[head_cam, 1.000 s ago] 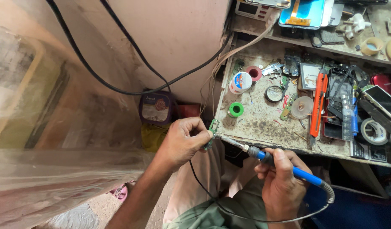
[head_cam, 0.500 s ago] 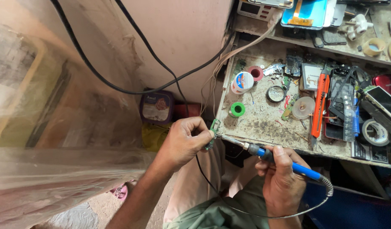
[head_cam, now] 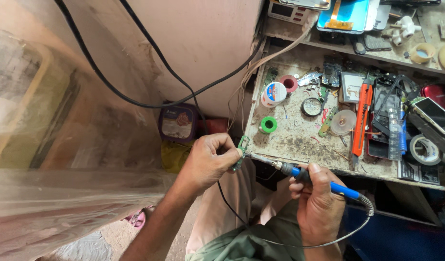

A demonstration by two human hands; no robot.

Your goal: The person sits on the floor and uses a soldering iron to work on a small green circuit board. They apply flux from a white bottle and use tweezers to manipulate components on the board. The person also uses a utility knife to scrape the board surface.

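Your left hand (head_cam: 208, 162) pinches the small green board (head_cam: 240, 150); your right hand (head_cam: 319, 205) grips the soldering iron (head_cam: 299, 174), tip pointing left onto it

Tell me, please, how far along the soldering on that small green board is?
Set up: the left hand pinches the small green board at the bench edge. In hand: the right hand holds the blue-handled soldering iron, tip at the board. Whether any joint is finished is too small to tell.
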